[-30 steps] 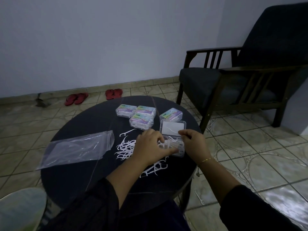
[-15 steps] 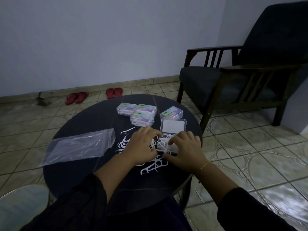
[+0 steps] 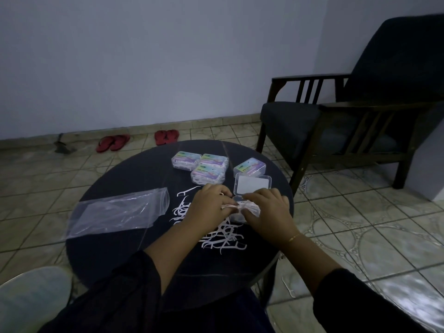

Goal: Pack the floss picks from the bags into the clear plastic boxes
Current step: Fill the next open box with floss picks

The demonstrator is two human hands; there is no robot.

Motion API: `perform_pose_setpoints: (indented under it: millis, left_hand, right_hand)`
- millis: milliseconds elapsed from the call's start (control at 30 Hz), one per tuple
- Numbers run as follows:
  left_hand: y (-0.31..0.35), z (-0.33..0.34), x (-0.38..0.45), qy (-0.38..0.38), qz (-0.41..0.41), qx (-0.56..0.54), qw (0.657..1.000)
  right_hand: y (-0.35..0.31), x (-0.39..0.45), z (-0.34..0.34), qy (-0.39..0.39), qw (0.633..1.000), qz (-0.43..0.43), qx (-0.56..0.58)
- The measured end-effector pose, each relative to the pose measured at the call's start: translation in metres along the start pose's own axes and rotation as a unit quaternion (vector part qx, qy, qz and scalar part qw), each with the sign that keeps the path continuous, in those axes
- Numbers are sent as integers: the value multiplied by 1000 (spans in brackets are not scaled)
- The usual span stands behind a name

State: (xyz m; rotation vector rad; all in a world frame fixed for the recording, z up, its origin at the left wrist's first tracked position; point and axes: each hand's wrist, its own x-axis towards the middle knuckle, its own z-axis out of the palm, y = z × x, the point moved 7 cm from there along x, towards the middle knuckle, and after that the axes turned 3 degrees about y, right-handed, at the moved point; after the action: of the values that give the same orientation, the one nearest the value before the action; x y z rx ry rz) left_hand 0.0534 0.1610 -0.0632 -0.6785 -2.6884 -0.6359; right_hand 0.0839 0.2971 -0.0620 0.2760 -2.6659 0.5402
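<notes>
Head view: left hand and right hand meeting over the open clear box, fingers curled, pinching a small bundle of floss picks between them, bundle's long axis running hand to hand; box base mostly hidden beneath, lid flat just beyond the knuckles; loose floss picks nearer the wrists, closer to the left; emptied bag well out beyond the left hand; four filled boxes farther off.

Both hands, left and right, gripping floss picks over open clear box, round table
</notes>
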Motion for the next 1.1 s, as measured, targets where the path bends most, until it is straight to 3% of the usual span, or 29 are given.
perform_pose_setpoints:
  millis: [100,233,400,500,600,700,767,900,1100]
  left_hand:
    - [-1,-3,6,-10,-25,-62,998]
    - [9,-6,13,-36,-23,-82,996]
    - [16,6,14,-86,-39,-78,992]
    - [25,10,15,-105,-34,-77,991]
    - [35,12,20,-124,-10,-67,990]
    - [31,18,25,-152,4,-4,988]
    - [29,22,28,-160,12,23,987]
    - [26,27,27,-164,-4,77,983]
    - [4,31,3,-131,-52,74,987]
  right_hand:
    - [-1,4,2,-14,1000,13,17]
    - [7,13,8,-19,988,93,124]
    - [12,14,3,-35,914,187,359]
    - [12,14,1,-38,883,213,416]
    - [20,12,4,-35,891,226,392]
    - [27,13,3,-9,959,177,220]
    - [27,12,-2,13,984,141,110]
    - [35,5,-4,6,990,141,0]
    - [41,-6,2,-1,989,149,13]
